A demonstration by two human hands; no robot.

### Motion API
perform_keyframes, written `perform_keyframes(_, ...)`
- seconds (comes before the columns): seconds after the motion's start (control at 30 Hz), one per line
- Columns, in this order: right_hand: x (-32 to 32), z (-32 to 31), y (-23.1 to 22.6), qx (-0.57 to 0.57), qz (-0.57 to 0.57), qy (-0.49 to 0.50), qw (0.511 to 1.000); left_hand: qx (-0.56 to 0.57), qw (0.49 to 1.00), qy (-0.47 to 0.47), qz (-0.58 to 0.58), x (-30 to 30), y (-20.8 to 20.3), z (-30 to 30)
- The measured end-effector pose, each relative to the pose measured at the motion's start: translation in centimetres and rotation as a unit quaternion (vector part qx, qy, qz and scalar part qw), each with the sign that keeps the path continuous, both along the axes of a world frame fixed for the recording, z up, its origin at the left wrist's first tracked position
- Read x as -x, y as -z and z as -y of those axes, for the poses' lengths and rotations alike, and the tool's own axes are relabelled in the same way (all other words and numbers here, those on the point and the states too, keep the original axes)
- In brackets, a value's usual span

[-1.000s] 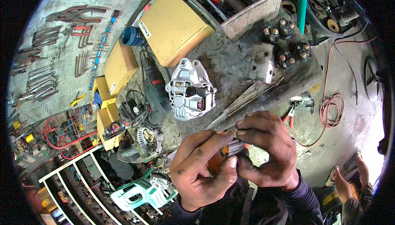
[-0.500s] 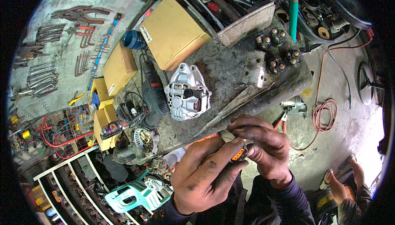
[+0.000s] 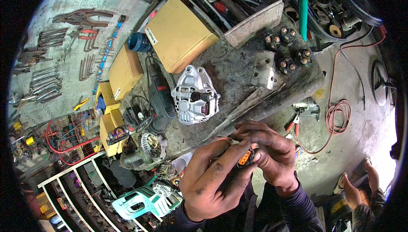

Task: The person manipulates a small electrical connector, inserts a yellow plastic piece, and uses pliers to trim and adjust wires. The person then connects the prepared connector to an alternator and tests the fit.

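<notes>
Between the fingertips of both hands is a small black electrical connector (image 3: 245, 158) with an orange face. My left hand (image 3: 212, 177) pinches it from the left, thumb and fingers closed. My right hand (image 3: 274, 157) grips its other side, thumb against the edge; the fingers hide most of its body. Both hands are held over the near edge of the workbench. Beyond them a silver alternator (image 3: 195, 96) lies on the bench, apart from both hands.
A corded power drill (image 3: 159, 92) lies left of the alternator, near cardboard boxes (image 3: 180, 34). Several black solenoids (image 3: 287, 65) stand at the bench's right end. Another alternator (image 3: 151, 146) sits at the left edge. On the floor are a starter motor (image 3: 308, 109) and a coiled cable (image 3: 338, 117).
The connector has tilted a little, so more of its orange face shows. Both hands keep their hold, and the whole view has shifted slightly.
</notes>
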State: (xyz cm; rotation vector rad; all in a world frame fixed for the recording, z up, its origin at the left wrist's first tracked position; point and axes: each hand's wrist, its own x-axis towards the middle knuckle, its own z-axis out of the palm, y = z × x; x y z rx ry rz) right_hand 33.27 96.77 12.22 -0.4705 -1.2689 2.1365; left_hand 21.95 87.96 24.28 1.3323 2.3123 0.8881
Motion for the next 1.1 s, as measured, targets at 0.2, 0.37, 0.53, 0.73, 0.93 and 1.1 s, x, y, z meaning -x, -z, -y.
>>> perform_keyframes(0.2,-0.1,-0.2,0.0,-0.014,0.014,-0.003,1.0,0.005,0.999,-0.026,0.022,-0.2,0.4,0.3)
perform_keyframes(0.37,-0.3,-0.6,-0.4,-0.033,0.038,0.006,0.999,-0.072,0.988,-0.036,0.131,0.6,1.8,0.5)
perform_keyframes(0.53,-0.9,-1.7,-2.0,-0.126,0.079,0.009,0.989,-0.13,0.882,-0.149,0.429,0.0,2.3,1.1)
perform_keyframes(0.73,-0.7,-2.6,-2.7,-0.266,0.08,0.05,0.959,-0.138,0.843,-0.171,0.492,0.1,2.8,1.2)
perform_keyframes(0.93,-1.1,-2.4,-2.6,-0.26,0.07,0.057,0.961,-0.117,0.828,-0.187,0.516,0.1,3.1,1.5)
perform_keyframes(1.1,-1.2,-2.4,-3.3,-0.255,0.075,0.051,0.963,-0.136,0.772,-0.202,0.587,0.0,3.5,1.4)
